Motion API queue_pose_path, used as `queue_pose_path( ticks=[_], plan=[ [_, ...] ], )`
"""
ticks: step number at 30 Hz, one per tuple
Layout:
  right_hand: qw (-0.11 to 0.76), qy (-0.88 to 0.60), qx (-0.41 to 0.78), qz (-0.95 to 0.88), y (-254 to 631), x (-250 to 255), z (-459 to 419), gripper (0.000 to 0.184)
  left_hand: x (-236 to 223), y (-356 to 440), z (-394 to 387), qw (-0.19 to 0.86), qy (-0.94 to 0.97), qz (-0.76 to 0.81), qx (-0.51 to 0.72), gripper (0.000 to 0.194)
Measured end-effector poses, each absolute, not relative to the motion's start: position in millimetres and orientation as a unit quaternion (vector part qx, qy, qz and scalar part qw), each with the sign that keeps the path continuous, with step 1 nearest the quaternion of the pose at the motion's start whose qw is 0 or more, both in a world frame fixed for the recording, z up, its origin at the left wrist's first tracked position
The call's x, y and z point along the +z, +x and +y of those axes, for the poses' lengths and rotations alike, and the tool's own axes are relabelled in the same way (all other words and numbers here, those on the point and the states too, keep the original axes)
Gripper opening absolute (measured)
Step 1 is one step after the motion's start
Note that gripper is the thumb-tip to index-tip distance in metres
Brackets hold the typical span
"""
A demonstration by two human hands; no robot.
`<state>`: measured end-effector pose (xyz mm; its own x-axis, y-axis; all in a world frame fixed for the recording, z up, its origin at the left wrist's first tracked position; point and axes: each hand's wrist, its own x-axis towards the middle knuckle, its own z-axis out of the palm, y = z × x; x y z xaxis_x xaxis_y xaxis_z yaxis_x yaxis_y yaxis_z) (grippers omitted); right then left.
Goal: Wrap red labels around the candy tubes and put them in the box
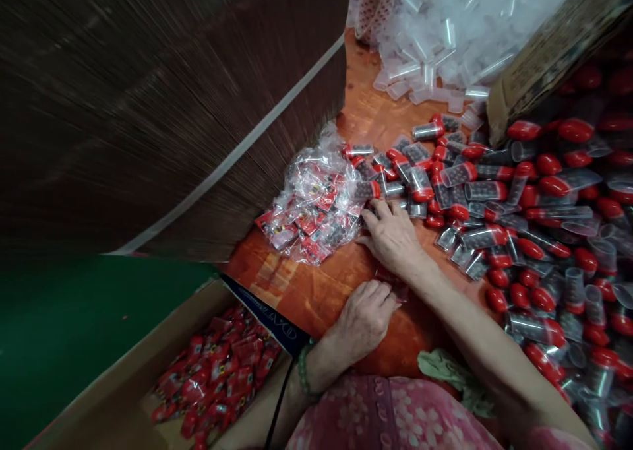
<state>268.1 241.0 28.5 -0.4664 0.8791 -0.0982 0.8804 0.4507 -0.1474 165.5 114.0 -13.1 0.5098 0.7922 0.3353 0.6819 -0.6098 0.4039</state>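
My left hand (366,318) is closed low over the orange cloth-covered table, its fingers curled on a small clear plastic packet (402,293) with some red on it, mostly hidden. A beaded green bracelet is on that wrist. Farther forward, my right hand (393,239) has its fingers bent but apart, at the right edge of a heap of clear packets with red printed cards (316,212). Just past its fingertips lies a clear tube with a red cap (366,190), filled with dark pellets; no grip on it shows.
Many similar red-capped tubes (484,191) cover the right side. Clear empty tubes (435,54) pile up at the back, beside a cardboard box edge (548,47). A tall strapped stack (257,94) stands left. Below it, an open carton (113,364) holds red packets (217,371). A pale cloth (448,367) lies near my right forearm.
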Motion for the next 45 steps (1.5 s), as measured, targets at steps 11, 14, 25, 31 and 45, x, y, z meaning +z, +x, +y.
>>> queue_pose_path(
  ticks=[11,14,25,31,45],
  plan=[
    [-0.158,0.514,-0.176,0.824,297,14,228,0.026,-21,168,120,0.177,0.814,0.471,0.29,0.019],
    [-0.262,0.509,-0.29,0.767,316,20,218,0.03,-24,167,126,0.204,0.767,0.488,0.364,0.014],
    [-0.401,0.556,-0.553,0.473,378,42,135,0.029,-1,158,125,0.345,0.66,0.46,0.484,0.006],
    [-0.323,0.501,-0.562,0.573,376,62,122,0.022,7,158,119,0.341,0.681,0.434,0.482,0.004],
    [-0.102,0.427,-0.665,0.604,389,53,143,0.032,-2,151,115,0.355,0.765,0.38,0.379,0.007]
  ],
)
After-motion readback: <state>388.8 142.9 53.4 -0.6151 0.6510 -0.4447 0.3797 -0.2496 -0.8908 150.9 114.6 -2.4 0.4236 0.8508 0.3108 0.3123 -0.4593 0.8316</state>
